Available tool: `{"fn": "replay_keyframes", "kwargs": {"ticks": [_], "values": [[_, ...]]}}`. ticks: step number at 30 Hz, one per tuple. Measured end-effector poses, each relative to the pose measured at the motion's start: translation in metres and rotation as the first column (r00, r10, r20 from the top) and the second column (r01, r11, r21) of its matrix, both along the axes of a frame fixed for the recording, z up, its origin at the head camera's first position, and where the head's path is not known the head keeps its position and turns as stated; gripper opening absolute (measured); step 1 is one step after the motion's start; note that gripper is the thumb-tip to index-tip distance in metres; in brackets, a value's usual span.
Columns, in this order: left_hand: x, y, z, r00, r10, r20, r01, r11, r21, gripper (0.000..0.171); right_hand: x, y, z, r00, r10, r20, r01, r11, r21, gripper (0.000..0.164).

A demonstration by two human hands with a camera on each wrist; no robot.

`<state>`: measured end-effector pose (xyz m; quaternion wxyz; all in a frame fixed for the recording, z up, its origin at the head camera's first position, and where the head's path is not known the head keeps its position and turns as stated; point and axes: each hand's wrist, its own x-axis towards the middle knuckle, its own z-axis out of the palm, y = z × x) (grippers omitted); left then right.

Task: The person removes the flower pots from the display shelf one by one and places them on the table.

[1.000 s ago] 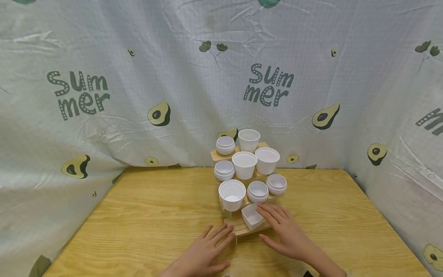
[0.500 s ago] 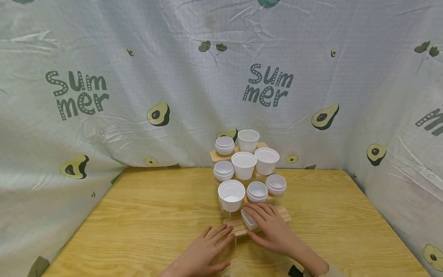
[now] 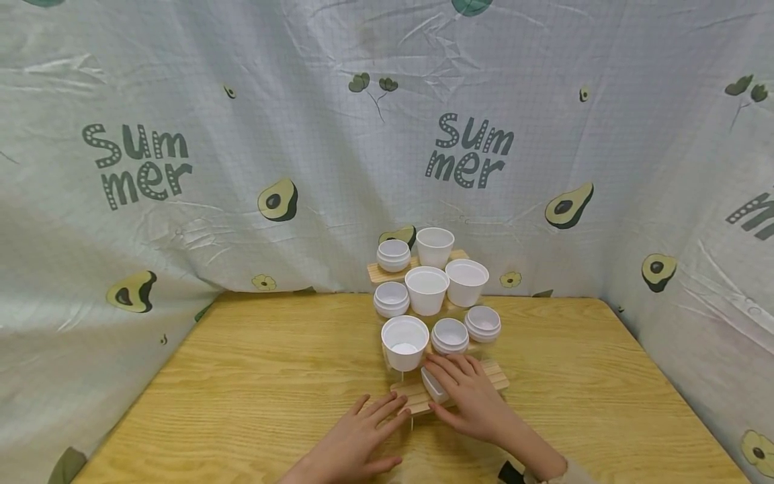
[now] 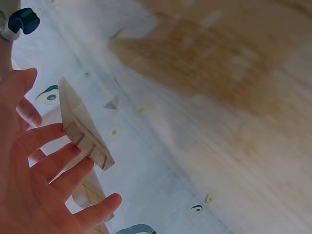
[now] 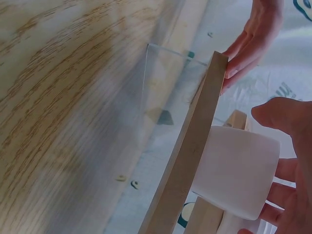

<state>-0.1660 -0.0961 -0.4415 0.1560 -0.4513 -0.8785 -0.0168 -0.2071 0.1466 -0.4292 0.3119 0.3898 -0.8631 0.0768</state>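
Observation:
A square white cup (image 3: 433, 386) stands on the front wooden step (image 3: 412, 398) of a tiered stand. My right hand (image 3: 474, 402) curls round its right side, fingers over the far rim and thumb near the front; the hand hides much of it. In the right wrist view the cup (image 5: 238, 170) lies between thumb (image 5: 275, 114) and fingers. My left hand (image 3: 361, 437) is spread, with its fingertips at the left end of the front step; in the left wrist view these fingers (image 4: 58, 163) meet the edge of the step (image 4: 87, 144).
Several round white cups fill the higher steps, among them a tall cup (image 3: 405, 343) and a low ribbed cup (image 3: 450, 336) right behind my right hand. Clear side panels (image 5: 165, 87) hold up the steps. The wooden table (image 3: 272, 363) ends at a printed curtain (image 3: 338, 168).
My right hand has moved left and closed round the square cup, which has shifted slightly left on the front step. My left hand has stayed at the step's end.

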Motion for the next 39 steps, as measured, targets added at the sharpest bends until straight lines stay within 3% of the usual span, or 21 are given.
{"fn": "replay_keyframes", "kwargs": {"ticks": [11, 27, 39], "values": [[0.001, 0.000, 0.001, 1.000, 0.008, -0.012, -0.008, 1.000, -0.016, 0.061, 0.001, 0.000, -0.002, 0.998, -0.026, -0.058, 0.028, 0.999, 0.038, 0.062], [-0.001, -0.001, -0.003, 1.000, 0.003, -0.021, -0.003, 1.000, -0.019, 0.061, 0.000, 0.003, -0.006, 0.998, -0.023, -0.053, 0.024, 0.999, 0.027, 0.065], [0.000, 0.000, -0.001, 1.000, 0.001, -0.011, -0.001, 1.000, -0.013, 0.062, 0.001, 0.012, -0.007, 0.999, 0.011, -0.040, -0.011, 1.000, 0.005, 0.057]]}}
